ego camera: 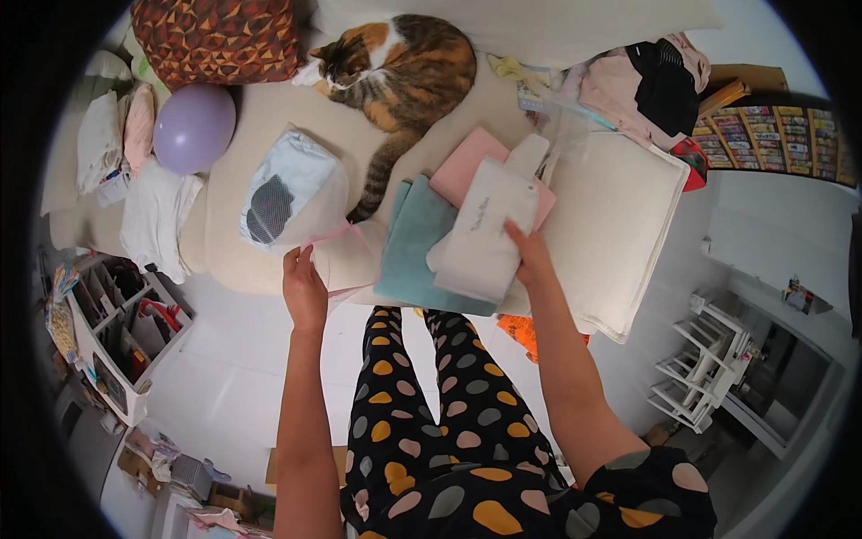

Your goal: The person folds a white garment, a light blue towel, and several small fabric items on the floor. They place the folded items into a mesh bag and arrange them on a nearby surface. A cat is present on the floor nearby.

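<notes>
My left hand [304,286] pinches the pink-edged rim of a white mesh laundry bag [328,195], which lies over folded light-blue cloth [294,158] with a dark patch showing through. My right hand [532,255] grips a flat white pouch [488,229] that bears writing. Beneath the pouch lie a folded teal cloth [417,242] and a flat pink item [471,158]. A further white flat piece [527,156] sticks out behind the pouch's upper end. All this rests on a beige sofa seat [252,108].
A calico cat [411,67] lies on the sofa, its tail reaching the mesh bag. A purple balloon [195,128] and patterned cushion [215,40] are at left. A cream folded pad [606,229] and piled clothes [633,91] are at right. White step stools [704,364] stand beyond.
</notes>
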Motion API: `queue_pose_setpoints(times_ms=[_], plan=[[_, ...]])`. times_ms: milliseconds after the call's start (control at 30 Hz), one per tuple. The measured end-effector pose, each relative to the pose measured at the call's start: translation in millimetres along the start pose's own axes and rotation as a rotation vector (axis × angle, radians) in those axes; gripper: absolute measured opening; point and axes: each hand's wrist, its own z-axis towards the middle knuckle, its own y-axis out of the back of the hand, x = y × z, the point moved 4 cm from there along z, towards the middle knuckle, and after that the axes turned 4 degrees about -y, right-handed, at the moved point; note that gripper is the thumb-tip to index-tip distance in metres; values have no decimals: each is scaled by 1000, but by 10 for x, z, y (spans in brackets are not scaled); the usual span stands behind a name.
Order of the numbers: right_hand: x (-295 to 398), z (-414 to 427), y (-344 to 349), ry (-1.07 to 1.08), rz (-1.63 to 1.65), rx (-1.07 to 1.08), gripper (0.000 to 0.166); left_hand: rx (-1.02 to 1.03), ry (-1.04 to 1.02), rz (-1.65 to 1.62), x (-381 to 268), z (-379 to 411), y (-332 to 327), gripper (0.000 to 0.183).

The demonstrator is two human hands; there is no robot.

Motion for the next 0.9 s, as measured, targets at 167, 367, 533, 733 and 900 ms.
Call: queue_pose_setpoints(times_ms=[167, 367, 533, 733, 900], plan=[[540, 501, 367, 98, 371, 44, 42, 120, 75, -69, -81, -51, -49, 31], [1025, 730, 34, 98, 329, 11, 40, 211, -20, -73, 7, -196, -259, 38], [926, 958, -160, 132, 405, -31, 33, 199, 57, -78, -45, -148, -210, 49], [211, 903, 145, 129, -454, -443, 37, 231, 134, -98, -72, -139, -229, 57], [-21, 784, 36, 298, -793, -564, 35, 214, 117, -83, -117, -98, -298, 59]])
